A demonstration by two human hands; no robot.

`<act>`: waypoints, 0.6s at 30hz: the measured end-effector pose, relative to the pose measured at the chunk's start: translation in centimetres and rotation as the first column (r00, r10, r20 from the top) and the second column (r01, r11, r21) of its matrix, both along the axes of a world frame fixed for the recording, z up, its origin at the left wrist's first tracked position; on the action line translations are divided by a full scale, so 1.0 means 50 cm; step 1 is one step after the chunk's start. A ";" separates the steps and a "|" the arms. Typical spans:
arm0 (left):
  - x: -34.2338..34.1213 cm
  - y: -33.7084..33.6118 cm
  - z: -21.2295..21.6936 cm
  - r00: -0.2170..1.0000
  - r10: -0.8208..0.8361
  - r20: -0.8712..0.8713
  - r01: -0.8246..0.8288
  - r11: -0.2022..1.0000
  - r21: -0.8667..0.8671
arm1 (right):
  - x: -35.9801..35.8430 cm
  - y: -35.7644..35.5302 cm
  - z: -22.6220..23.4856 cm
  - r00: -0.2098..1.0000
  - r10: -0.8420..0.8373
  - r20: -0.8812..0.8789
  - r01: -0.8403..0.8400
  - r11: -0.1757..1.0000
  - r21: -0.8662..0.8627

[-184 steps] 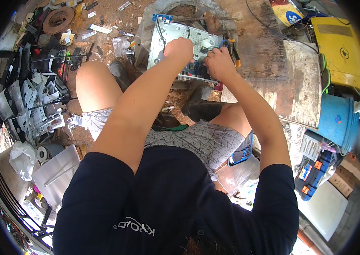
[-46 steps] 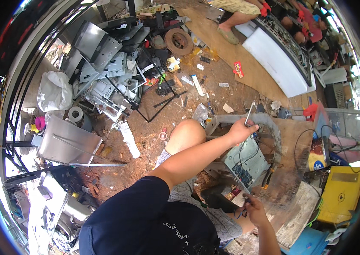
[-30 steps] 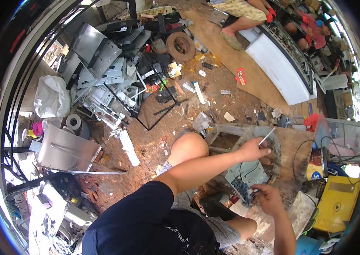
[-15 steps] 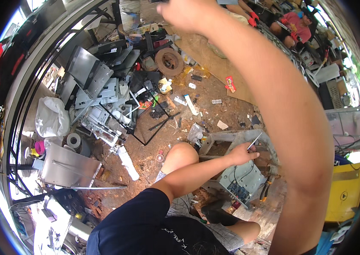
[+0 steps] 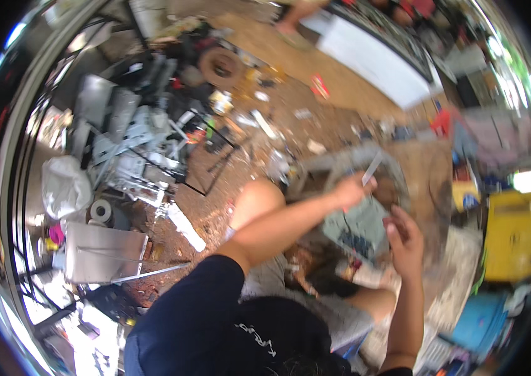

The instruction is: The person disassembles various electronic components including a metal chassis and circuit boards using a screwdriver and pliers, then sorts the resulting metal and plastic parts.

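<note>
Thin metal tool (image 5: pixel 372 168) held right of frame centre in left hand (image 5: pixel 351 190), fingers clamped on lower end; long axis tilted, tip pointed to upper right. Right hand (image 5: pixel 405 241) hovered lower right, fingers loosely apart, above circuit board (image 5: pixel 359 227). Dirt floor (image 5: pixel 340 100) littered with scrap metal (image 5: pixel 128 150); yellow case (image 5: pixel 513 235) at right.

Bright daylight fills the scene, strongest along the left rim, where glare whitens the metal. Motion blur smears the right half and top (the left hand (image 5: pixel 352 191) and right hand (image 5: pixel 405 241) are soft). Fisheye bending curves edges; a black vignette rings the frame.
</note>
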State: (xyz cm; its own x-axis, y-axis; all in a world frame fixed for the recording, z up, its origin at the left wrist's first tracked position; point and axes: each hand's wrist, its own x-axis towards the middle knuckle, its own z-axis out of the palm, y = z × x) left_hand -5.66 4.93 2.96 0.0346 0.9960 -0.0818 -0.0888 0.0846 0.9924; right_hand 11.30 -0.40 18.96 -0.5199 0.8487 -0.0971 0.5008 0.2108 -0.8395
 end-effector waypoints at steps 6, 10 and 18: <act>0.121 -0.106 0.030 0.693 -0.203 0.691 0.216 0.974 0.070 | 0.141 -0.141 -0.152 0.973 -0.222 -0.066 0.213 0.970 -0.117; 0.205 -0.204 0.018 0.776 -0.363 0.516 0.374 0.923 0.087 | 0.153 -0.212 -0.215 0.911 -0.389 -0.138 0.312 0.868 -0.387; 0.085 -0.119 0.027 0.511 -0.046 -0.859 0.237 0.968 0.089 | 0.437 -0.091 -0.134 0.886 -0.393 0.245 0.407 0.914 -0.007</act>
State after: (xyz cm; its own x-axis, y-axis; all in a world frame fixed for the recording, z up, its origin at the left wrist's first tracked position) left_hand -1.42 -1.04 4.33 0.1858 0.9824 0.0173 0.7951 -0.1607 0.5848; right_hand 33.14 -4.95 12.26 -0.0942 0.9693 -0.2271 0.7155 -0.0927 -0.6925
